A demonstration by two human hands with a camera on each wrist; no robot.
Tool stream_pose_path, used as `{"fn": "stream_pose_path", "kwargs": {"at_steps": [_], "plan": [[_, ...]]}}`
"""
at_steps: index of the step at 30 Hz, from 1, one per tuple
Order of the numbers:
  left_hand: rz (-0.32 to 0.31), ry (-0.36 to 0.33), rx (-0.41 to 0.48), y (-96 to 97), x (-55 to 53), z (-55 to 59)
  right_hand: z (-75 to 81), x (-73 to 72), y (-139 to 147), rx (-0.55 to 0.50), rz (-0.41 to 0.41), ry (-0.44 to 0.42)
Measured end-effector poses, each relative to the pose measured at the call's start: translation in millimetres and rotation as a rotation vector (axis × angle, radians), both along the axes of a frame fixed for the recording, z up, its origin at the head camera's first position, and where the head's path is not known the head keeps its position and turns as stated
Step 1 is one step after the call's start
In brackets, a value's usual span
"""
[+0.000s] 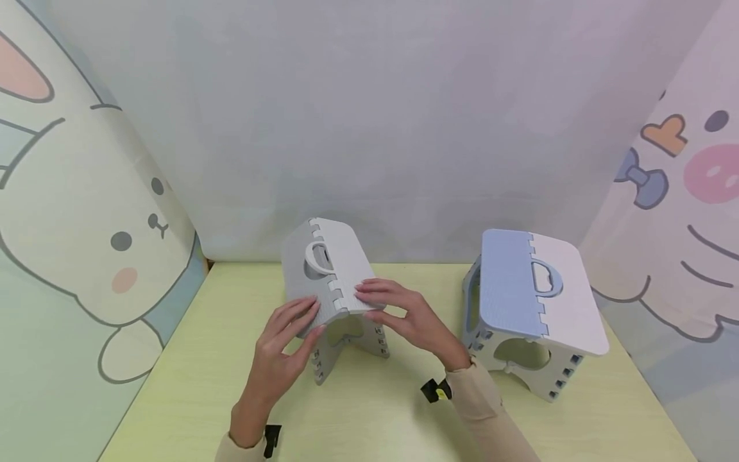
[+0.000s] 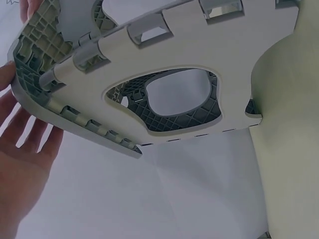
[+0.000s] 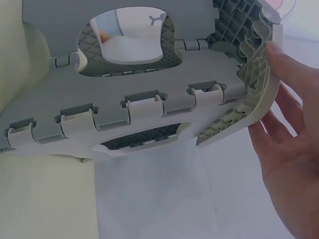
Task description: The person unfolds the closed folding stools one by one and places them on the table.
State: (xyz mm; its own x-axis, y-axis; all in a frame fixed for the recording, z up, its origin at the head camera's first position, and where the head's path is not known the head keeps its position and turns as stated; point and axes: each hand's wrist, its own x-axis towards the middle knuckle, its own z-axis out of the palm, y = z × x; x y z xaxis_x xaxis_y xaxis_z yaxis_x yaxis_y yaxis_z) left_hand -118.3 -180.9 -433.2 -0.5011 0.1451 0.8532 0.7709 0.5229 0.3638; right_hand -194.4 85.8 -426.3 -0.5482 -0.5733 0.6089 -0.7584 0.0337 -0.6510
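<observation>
A grey and white folding stool (image 1: 352, 256) stands partly folded on the table, its two seat panels sloping down from the hinge line like a roof. My left hand (image 1: 283, 346) pinches the near corner of the grey panel, fingers on top and thumb at the edge. On the white panel's near edge, my right hand (image 1: 410, 314) does the same. From the left wrist, the left hand (image 2: 25, 149) appears beside the stool's ribbed underside (image 2: 42, 45). The right wrist view has the right hand (image 3: 294, 134) with its thumb against the ribbed inner side.
To the right stands a second folding stool (image 1: 514, 289), blue and white, opened with its seat flat. Both stools rest on a pale yellow-green table (image 1: 375, 410). A plain pale curtain (image 1: 369, 128) hangs behind, with cartoon-printed cloth (image 1: 86, 224) at the sides.
</observation>
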Motion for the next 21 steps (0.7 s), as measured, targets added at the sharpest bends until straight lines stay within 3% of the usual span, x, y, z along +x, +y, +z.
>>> {"fn": "stream_pose_path", "kwargs": {"at_steps": [21], "plan": [[0.017,0.023,-0.015,-3.9,-1.5,-0.8,-0.3,-0.1,-0.8,0.032,-0.008,0.065]]}}
